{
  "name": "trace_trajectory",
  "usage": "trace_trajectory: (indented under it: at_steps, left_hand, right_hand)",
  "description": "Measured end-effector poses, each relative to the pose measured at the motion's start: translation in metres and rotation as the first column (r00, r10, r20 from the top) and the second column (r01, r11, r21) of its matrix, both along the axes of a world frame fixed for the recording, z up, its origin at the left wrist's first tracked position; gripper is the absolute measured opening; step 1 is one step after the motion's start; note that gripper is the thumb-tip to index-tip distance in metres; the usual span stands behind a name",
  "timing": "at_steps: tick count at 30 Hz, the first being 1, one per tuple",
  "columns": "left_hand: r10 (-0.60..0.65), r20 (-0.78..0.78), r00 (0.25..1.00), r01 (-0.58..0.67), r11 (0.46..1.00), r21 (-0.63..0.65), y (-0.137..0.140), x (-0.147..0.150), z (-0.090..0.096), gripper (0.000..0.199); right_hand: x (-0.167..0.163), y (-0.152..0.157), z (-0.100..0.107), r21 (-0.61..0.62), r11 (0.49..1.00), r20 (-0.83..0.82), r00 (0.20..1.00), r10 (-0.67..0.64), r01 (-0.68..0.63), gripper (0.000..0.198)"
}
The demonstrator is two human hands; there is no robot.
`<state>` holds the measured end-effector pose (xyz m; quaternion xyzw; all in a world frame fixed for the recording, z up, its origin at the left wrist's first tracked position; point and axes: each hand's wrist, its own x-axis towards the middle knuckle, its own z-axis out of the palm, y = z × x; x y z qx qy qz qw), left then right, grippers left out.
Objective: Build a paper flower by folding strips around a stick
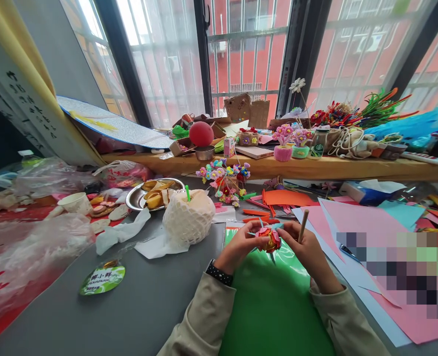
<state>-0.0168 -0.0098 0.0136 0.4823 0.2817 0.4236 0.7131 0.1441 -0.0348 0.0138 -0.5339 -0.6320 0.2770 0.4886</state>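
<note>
A small paper flower [269, 239] in red, pink and yellow, with pale blue pointed strips sticking out around it, is pinched in the fingers of my left hand [244, 243]. My right hand [301, 247] is closed, with a thin wooden stick [304, 223] standing up between its fingers. Its thumb and fingertips touch the flower's right side, at a light blue strip. Both hands are just above a shiny green sheet [272, 306] on the grey table [159, 316].
Left of my hands stands a net-wrapped coconut [189, 217] with a green straw, before a metal plate [129, 200] of peels. Small crafted flowers [224, 175] and orange paper strips [258, 213] lie ahead. Pink sheets [356, 222] spread rightward. A cluttered wooden sill [248, 167] runs behind.
</note>
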Motion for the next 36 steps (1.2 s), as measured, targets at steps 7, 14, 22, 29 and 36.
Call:
trace_trajectory:
  at_steps: [7,14,22,29,36]
  left_hand:
    - [-0.101,-0.073,0.992,0.095,0.992,-0.085,-0.001,-0.009,0.014,0.045]
    - [-0.182,-0.310,0.933,0.188,0.982,-0.011,0.005,-0.016,0.011,0.029]
    - [-0.244,-0.436,0.866,0.298,0.953,0.059,0.011,-0.022,0.004,0.026]
    - [-0.242,-0.417,0.876,0.299,0.951,0.077,0.011,-0.021,0.002,0.025]
    - [-0.170,-0.440,0.882,0.245,0.962,0.121,0.008,-0.019,0.003,0.023]
  right_hand:
    - [0.003,0.000,0.001,-0.030,0.996,0.057,0.995,0.084,-0.083,0.027]
    - [0.001,-0.004,0.011,-0.123,0.950,0.151,0.941,0.304,-0.287,0.025]
    - [0.002,-0.004,0.005,-0.181,0.923,0.152,0.917,0.369,-0.341,0.021]
    - [0.003,-0.005,0.010,-0.219,0.918,0.176,0.912,0.370,-0.331,0.018]
    - [0.003,-0.003,0.006,-0.167,0.932,0.183,0.919,0.350,-0.322,0.017]
